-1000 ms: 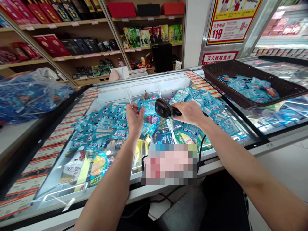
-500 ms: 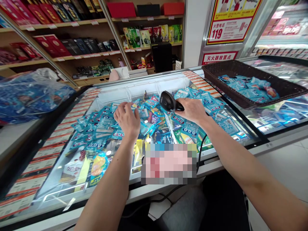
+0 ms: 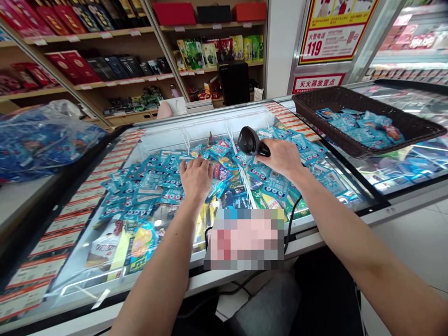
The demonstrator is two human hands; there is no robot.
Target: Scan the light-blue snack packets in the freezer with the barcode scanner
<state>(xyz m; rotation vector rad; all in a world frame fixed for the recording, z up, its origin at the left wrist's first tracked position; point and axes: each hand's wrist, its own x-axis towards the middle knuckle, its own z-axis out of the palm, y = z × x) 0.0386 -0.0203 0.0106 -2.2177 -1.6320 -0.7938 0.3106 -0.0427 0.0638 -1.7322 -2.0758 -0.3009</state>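
Note:
My right hand (image 3: pixel 282 156) is closed round the handle of a black handheld barcode scanner (image 3: pixel 248 141), its head pointing left above the packets. A black cable runs down from near that hand. My left hand (image 3: pixel 197 179) lies palm down on small blue snack packets (image 3: pixel 154 179), its fingers apart and slightly bent; the fingertips touch the packets, and what lies under the palm is hidden. These packets are spread in a loose layer on the glass top of a chest freezer (image 3: pixel 161 122). Beneath the glass, bagged goods such as a blue-and-yellow pack (image 3: pixel 143 242) show through.
A dark wicker basket (image 3: pixel 353 147) holding more blue packets stands at the right. On the left lies a clear plastic bag (image 3: pixel 52 135) full of blue packets. A pixelated patch covers something at the freezer's front edge. Stocked shelves (image 3: pixel 122 81) rise behind.
My left hand has moved right and come down onto the packets. The scanner head has shifted slightly right and tilted, still in my right hand.

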